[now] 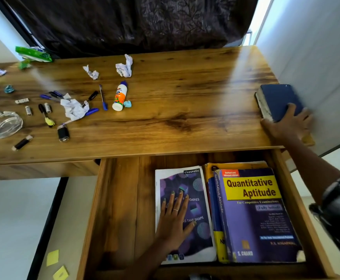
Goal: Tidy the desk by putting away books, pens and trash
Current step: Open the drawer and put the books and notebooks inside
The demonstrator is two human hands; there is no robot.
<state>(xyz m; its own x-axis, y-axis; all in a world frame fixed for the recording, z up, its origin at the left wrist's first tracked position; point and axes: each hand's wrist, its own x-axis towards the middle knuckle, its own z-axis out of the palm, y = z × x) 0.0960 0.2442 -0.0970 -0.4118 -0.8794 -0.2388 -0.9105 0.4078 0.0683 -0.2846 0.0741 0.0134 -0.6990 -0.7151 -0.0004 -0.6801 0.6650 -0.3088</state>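
Note:
An open wooden drawer (120, 209) below the desk holds a purple notebook (197, 190) and a thick blue "Quantitative Aptitude" book (254, 217) side by side. My left hand (175, 217) lies flat on the notebook, fingers spread. At the desk's right edge my right hand (288, 122) grips a thick dark blue book (276, 98) by its near end. On the left part of the desk lie several pens (103, 98), crumpled paper balls (74, 109) and a glue bottle (120, 96).
A glass ashtray (4, 124), batteries, a lighter (21, 142) and a green wrapper (33, 54) litter the desk's left side. A white wall stands right of the desk. A dark curtain hangs behind. Yellow sticky notes (53, 257) lie on the floor.

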